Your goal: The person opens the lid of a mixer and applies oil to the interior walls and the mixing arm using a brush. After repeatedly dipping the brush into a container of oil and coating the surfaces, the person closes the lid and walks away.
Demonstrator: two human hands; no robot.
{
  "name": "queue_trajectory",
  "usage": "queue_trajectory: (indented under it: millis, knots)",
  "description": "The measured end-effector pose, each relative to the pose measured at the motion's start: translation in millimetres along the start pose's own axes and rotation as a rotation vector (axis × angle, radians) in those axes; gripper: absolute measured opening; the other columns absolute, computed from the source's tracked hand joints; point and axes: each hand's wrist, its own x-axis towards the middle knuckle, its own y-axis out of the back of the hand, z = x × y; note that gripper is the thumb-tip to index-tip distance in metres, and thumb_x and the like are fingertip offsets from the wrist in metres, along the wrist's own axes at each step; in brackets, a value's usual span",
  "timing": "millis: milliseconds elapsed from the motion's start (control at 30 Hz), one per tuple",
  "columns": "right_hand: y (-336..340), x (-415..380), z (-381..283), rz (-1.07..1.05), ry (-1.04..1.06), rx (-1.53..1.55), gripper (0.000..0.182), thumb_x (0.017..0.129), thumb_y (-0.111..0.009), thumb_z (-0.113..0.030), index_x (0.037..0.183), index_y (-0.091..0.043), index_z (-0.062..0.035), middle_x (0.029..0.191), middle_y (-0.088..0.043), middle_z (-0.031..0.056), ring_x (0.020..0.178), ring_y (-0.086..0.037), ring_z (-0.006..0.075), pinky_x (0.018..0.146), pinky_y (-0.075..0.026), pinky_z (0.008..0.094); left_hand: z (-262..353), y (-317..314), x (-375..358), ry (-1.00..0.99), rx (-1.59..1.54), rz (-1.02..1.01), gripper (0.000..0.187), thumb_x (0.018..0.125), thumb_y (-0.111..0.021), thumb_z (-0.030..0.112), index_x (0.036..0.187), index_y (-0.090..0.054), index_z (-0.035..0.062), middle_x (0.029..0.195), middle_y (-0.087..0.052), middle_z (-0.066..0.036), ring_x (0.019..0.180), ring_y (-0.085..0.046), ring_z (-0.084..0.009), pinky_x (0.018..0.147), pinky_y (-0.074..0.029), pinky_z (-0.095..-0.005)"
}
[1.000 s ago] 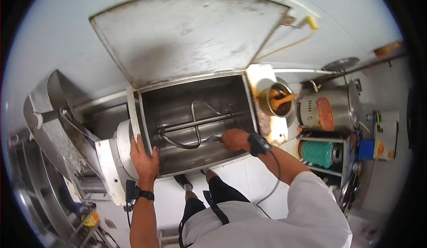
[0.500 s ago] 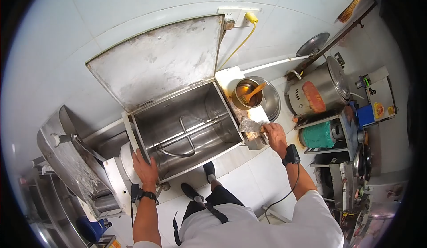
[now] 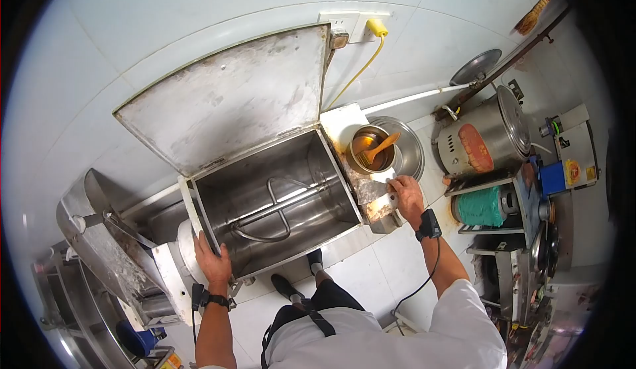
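My left hand [image 3: 212,261] rests with its fingers stretched over the left end wall of a steel dough mixer [image 3: 291,256]. Inside the mixer's trough is a bent metal stirring bar [image 3: 278,210]; its lid [image 3: 225,97] stands raised against the wall. At the mixer's right end, my right hand [image 3: 407,200] is closed at the handle of a scraper, which the fingers mostly hide. The scraper's dull metal blade [image 3: 373,188] lies low over the stained ledge [image 3: 361,170]. Just behind is a metal pot [image 3: 358,163] of amber liquid with a wooden-handled brush [image 3: 381,147] in it.
A steel basin [image 3: 414,147] stands behind the pot. To the right are a large steel drum [image 3: 467,150], a green-wrapped cylinder [image 3: 480,207] and shelving. Another steel machine [image 3: 99,236] stands left. A yellow plug [image 3: 377,27] with its cord is on the wall.
The right hand has shifted slightly nearer the ledge, and the scraper handle shows less. My left hand stays on the mixer's end wall. The view has moved a little.
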Motion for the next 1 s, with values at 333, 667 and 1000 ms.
queue_trajectory:
  millis: [333,667,1000]
  knots:
    - [15.8,67.6,27.4,0.291,-0.284,0.307,0.037,0.079,-0.066,-0.009,0.113,-0.059,0.0019,0.100,-0.062,0.0185,0.084,-0.063,0.0315,0.076,-0.051,0.0394,1.3,-1.1,1.2,-0.005,0.003,0.014,0.068,0.079,-0.066,0.011,0.139,-0.035,0.0000,0.140,-0.036,-0.027,0.130,-0.035,-0.0427,0.110,-0.027,-0.0444]
    - [42.4,128.9,-5.7,0.158,-0.354,0.566,0.019,0.083,-0.072,-0.012,0.093,-0.065,0.0019,0.074,-0.064,0.0029,0.064,-0.059,0.0077,0.057,-0.048,0.0238,1.2,0.1,1.1,-0.014,0.003,0.020,0.068,0.078,-0.066,0.011,0.138,-0.036,-0.0002,0.138,-0.037,-0.027,0.130,-0.036,-0.0428,0.110,-0.028,-0.0445]
    - [53.1,116.2,-32.8,-0.135,-0.288,0.836,0.019,0.086,-0.067,-0.014,0.091,-0.069,0.0036,0.069,-0.067,0.0080,0.060,-0.064,0.0095,0.052,-0.050,0.0237,5.8,1.8,1.2,0.011,-0.001,0.009,0.067,0.079,-0.065,0.010,0.138,-0.036,0.0000,0.138,-0.038,-0.027,0.129,-0.036,-0.0427,0.109,-0.028,-0.0446]
